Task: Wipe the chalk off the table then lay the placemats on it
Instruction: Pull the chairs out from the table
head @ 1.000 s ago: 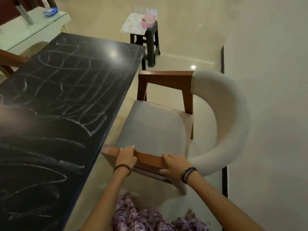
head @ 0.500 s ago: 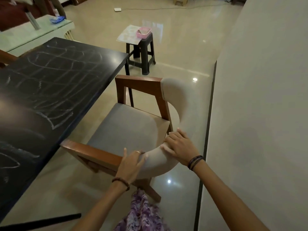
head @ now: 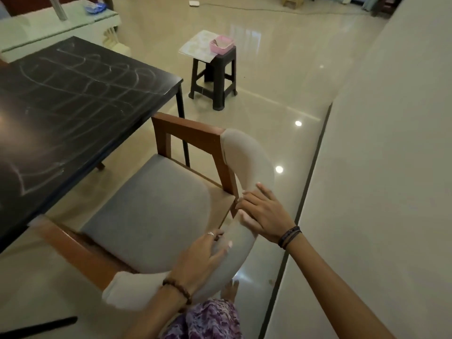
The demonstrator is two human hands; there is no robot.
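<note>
The chair (head: 156, 204) stands clear of the black table (head: 73, 113), its seat turned partly toward the tabletop and its padded curved backrest (head: 247, 172) toward the wall (head: 379, 167) — a position that, as I judge it, leaves a lane along the table's long edge so a person can lean in and reach the whole surface. Both hands are on that backrest. The left hand (head: 203, 255) lies over the lower stretch of the curve, fingers (head: 215, 250) spread and lightly bent around the padding, thumb on the inner side — a loose, open drape rather than a clench. The right hand (head: 261, 214) sits higher, where the padding meets the wooden upright, its palm flat against the outer face and fingers (head: 264, 189) extended, almost fully open; it presses or steadies more than it holds. Neither hand carries a cloth or anything else. The chalk (head: 80, 77) covers the tabletop in pale loops and crossing lines, so the wiping is not yet begun. On the dark stool (head: 215, 79) well beyond the table's far corner lie flat patterned sheets (head: 195, 46) (most likely the placemats, though too small to be sure) with a pink tub (head: 221, 44) resting on them. I would take this as preparation: clearing furniture before fetching something to wipe with
</note>
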